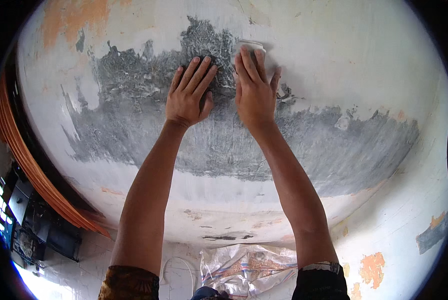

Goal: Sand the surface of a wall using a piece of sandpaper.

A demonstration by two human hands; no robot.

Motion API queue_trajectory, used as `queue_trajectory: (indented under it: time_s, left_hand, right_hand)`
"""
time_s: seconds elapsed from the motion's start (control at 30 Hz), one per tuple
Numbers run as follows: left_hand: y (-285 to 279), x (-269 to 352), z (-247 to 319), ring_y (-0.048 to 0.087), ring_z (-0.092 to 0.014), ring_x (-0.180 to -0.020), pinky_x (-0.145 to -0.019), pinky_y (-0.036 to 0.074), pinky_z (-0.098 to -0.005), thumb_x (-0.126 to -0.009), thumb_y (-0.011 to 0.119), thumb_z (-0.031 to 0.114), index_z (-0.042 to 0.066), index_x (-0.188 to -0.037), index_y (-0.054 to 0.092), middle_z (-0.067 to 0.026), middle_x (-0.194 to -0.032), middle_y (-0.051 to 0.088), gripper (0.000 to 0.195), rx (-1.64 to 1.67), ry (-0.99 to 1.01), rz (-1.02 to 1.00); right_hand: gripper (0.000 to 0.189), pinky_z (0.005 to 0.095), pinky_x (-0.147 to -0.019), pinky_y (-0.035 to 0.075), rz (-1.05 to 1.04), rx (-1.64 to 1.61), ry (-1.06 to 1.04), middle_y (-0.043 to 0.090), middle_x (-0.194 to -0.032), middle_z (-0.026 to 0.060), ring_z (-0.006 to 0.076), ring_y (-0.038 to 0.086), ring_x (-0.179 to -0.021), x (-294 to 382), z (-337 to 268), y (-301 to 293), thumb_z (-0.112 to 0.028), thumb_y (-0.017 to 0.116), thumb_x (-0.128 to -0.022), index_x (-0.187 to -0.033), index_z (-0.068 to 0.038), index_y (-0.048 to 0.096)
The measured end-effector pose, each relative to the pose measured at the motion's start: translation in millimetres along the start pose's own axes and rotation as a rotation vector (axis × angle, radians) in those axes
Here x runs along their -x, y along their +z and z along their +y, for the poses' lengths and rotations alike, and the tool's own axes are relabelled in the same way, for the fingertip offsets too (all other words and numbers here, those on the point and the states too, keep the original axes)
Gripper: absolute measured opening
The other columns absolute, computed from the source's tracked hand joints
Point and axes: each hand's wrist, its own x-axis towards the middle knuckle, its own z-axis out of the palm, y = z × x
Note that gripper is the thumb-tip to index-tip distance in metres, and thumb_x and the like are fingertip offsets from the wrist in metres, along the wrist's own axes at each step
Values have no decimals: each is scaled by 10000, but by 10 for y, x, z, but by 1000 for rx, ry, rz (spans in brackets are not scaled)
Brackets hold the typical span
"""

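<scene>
Both arms reach out to a plastered wall [209,142] with a large grey patch across its whitish coat. My left hand [188,92] lies flat on the dark, scratched part of that patch, fingers apart and holding nothing. To its right, my right hand [256,82] presses a whitish folded sheet [248,44] against the wall. Sandpaper or cloth, I cannot tell which. The sheet shows past the fingertips, and the fingers and palm hide the rest. It sits where the grey area meets the pale coat.
An orange curtain [32,161] hangs at the left. Below on the floor lies a woven plastic sack [250,268], with a white cable [186,262] beside it. Dark furniture or equipment [45,225] stands lower left. The right-hand side wall [393,217] has peeling orange and grey spots.
</scene>
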Motion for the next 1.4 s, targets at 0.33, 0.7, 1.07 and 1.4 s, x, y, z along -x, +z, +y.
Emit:
queue_trajectory:
  time_s: [0.33, 0.7, 1.07, 1.4]
  left_hand:
    - [-6, -5, -47, 322, -233, -1485, -1201, 248, -494, -862, 526, 202, 201, -1488, 470, -19, -1594, 376, 628, -9, 3, 2]
    - [14, 27, -62, 326, -231, -1483, -1206, 236, -482, -874, 513, 204, 189, -1485, 475, -17, -1593, 380, 612, -17, -3, -4]
    - [-42, 44, -63, 322, -267, -1485, -1205, 223, -494, -885, 502, 199, 144, -1495, 459, -56, -1588, 386, 614, -21, 4, -28]
    - [-47, 42, -80, 329, -268, -1482, -1202, 232, -492, -869, 508, 181, 158, -1492, 464, -54, -1589, 386, 624, -15, 0, -17]
  right_hand:
    - [410, 742, -1097, 218, -104, -55, -31, 384, -1574, -20, 222, 324, -1477, 482, -73, 38, -157, 574, -971, -1378, -111, 569]
    - [450, 729, -1123, 188, -206, -49, -71, 387, -1569, -9, 224, 317, -1482, 757, -170, 101, -143, 581, -953, -1402, -129, 546]
    - [424, 734, -1113, 203, -170, -93, -51, 386, -1571, -12, 213, 322, -1481, 753, -218, 97, -133, 584, -951, -1375, -128, 577]
    - [432, 741, -1101, 220, -119, -96, 6, 381, -1572, -24, 218, 319, -1480, 618, -196, 23, -171, 565, -971, -1402, -135, 547]
